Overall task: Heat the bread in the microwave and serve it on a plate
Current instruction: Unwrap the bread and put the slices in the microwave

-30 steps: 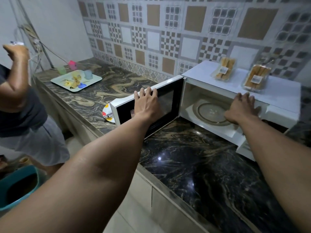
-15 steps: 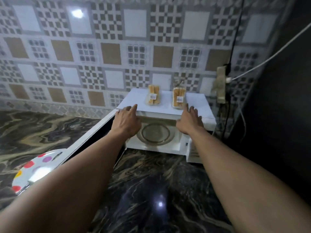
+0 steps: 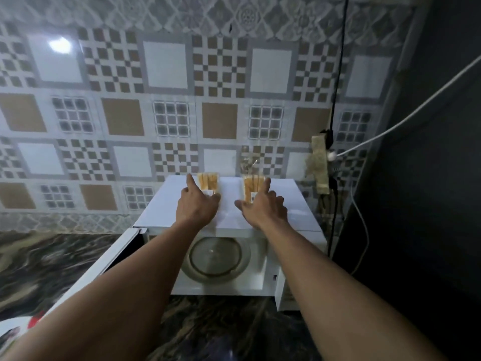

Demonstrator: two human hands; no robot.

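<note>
The white microwave stands on the dark marble counter with its door swung open to the left, showing the glass turntable with nothing on it. Two clear packets of bread lie on its top. My left hand reaches over the near end of the left bread packet, index finger stretched along its left side. My right hand is spread at the near end of the right bread packet, index finger along its right side, thumb to the left. A white plate with coloured dots shows at the lower left.
The patterned tile wall rises right behind the microwave. A power strip with black and white cables hangs at the right, beside a dark wall. The marble counter stretches to the left and in front of the microwave.
Both hands have left the microwave's door and front edge and moved up onto its top, reaching the two bread packets. My view has swung right and closer to the microwave.
</note>
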